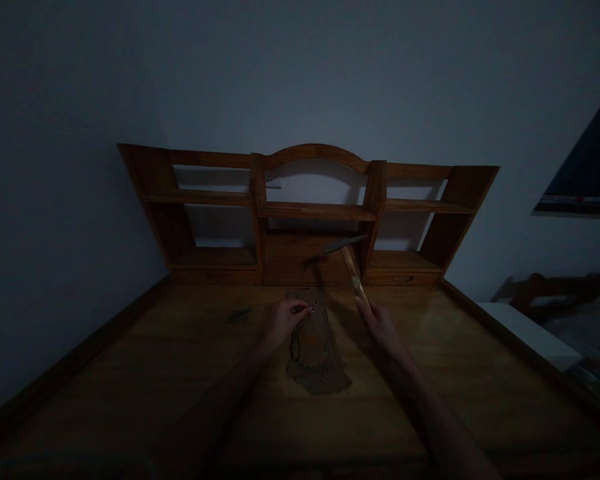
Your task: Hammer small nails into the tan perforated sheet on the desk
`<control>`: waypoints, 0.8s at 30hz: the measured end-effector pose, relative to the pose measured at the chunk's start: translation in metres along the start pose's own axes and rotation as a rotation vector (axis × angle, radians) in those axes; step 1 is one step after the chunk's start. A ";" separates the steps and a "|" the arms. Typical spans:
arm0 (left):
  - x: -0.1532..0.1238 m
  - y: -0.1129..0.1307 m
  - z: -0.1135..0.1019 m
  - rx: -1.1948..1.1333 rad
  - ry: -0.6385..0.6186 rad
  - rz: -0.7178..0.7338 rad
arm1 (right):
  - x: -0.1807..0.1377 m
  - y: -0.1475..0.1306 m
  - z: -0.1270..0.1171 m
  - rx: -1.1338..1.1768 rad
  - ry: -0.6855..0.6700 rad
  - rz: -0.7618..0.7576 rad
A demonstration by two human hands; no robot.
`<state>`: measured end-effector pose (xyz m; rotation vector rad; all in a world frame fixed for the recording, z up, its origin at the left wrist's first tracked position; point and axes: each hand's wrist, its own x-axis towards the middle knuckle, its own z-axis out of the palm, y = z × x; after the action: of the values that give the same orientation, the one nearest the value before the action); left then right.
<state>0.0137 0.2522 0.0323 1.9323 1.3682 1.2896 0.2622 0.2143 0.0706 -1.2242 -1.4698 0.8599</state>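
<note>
My right hand is wrapped round the wooden handle of a hammer, which is held up with its dark metal head toward the shelf. On the desk in front of me lies a flat, brown, rough-edged piece with dark marks and small spots at its near end; its material is hard to tell in the dim light. Over the upper part of that piece, my left hand is closed in a pinch. A tiny bright speck shows at its fingertips, too small to name.
A wooden desk top with raised side edges spreads beneath my arms. Behind it stands a wooden shelf unit against the pale wall. To the right are a white surface and a wooden chair back. A dark smudge marks the desk.
</note>
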 end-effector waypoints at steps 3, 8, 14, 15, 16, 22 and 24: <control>0.000 -0.002 0.002 -0.010 0.007 -0.020 | 0.000 -0.011 -0.013 -0.267 0.063 -0.104; -0.001 0.003 -0.001 -0.009 0.020 0.025 | -0.002 -0.015 -0.024 -0.650 0.073 -0.077; 0.000 0.003 -0.002 0.054 0.059 0.096 | -0.006 -0.016 -0.026 -0.986 0.168 0.033; 0.000 0.001 -0.001 0.059 0.060 0.087 | -0.006 -0.017 -0.025 -0.996 0.187 0.042; 0.001 0.000 -0.001 0.061 0.063 0.081 | -0.006 -0.018 -0.025 -1.000 0.202 0.044; 0.000 -0.004 0.001 0.061 0.051 0.093 | -0.004 -0.020 -0.024 -0.951 0.294 0.128; 0.000 -0.003 0.001 0.081 0.062 0.086 | -0.003 -0.018 -0.025 -0.942 0.327 0.149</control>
<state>0.0129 0.2536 0.0299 2.0416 1.4014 1.3643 0.2820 0.2054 0.0931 -2.0590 -1.5514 -0.0178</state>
